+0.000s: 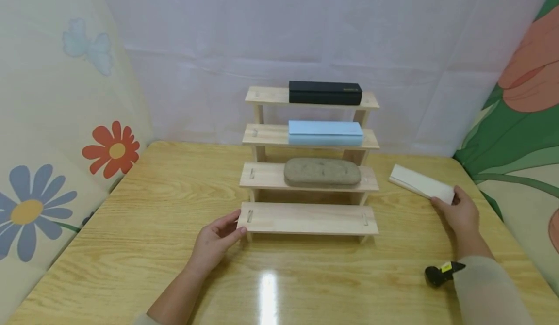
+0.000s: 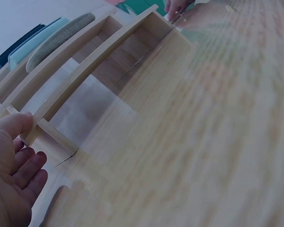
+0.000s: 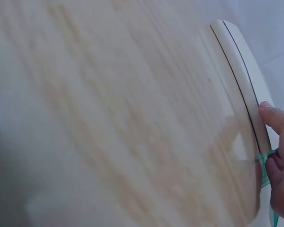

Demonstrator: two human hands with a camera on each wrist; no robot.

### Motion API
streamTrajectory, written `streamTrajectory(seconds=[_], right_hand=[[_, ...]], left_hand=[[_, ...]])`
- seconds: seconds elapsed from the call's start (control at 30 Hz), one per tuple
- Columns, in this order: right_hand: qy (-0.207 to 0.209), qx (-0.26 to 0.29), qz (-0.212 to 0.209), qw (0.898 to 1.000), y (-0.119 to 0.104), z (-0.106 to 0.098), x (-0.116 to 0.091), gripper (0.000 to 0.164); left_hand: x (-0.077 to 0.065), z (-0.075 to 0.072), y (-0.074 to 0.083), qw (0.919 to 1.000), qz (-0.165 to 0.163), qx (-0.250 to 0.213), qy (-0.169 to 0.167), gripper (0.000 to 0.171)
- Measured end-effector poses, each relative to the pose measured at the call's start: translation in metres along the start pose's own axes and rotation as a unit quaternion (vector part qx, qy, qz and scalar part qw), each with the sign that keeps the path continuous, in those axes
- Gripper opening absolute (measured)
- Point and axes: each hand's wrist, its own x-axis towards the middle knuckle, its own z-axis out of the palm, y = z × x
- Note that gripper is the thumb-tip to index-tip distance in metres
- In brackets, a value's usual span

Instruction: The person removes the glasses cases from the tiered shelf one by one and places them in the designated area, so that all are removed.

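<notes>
A stepped wooden display rack (image 1: 305, 218) stands on the table, its lowest shelf bare. My left hand (image 1: 214, 242) is at that shelf's left end, thumb at the front edge and fingers behind; in the left wrist view the left hand (image 2: 12, 175) pinches the shelf corner. On the upper shelves lie a black glasses case (image 1: 325, 93), a light blue glasses case (image 1: 325, 133) and a rounded grey-beige glasses case (image 1: 322, 171). Right of the rack, my right hand (image 1: 463, 211) holds the near end of a white glasses case (image 1: 419, 183), which lies slanted on the table.
The wood-grain table (image 1: 174, 189) carries the rack and the white case. A pale cloth (image 1: 305, 24) hangs behind it, with flower-patterned cloths on both sides. A black device with a yellow label (image 1: 443, 272) is at my right wrist.
</notes>
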Motion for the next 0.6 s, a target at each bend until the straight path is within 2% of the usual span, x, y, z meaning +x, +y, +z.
streamTrajectory(seconds=[0.33,0.6], right_hand=[[0.02,0.039,-0.023,0.999,-0.01,-0.007,-0.011,0.084],[0.012,0.049,-0.041,0.998,-0.022,-0.009,-0.018,0.084]], left_hand=[[0.0,-0.001,0.001,1.0,0.005,-0.006,-0.002,0.049],[0.0,0.0,0.0,1.0,0.001,-0.009,0.0,0.049]])
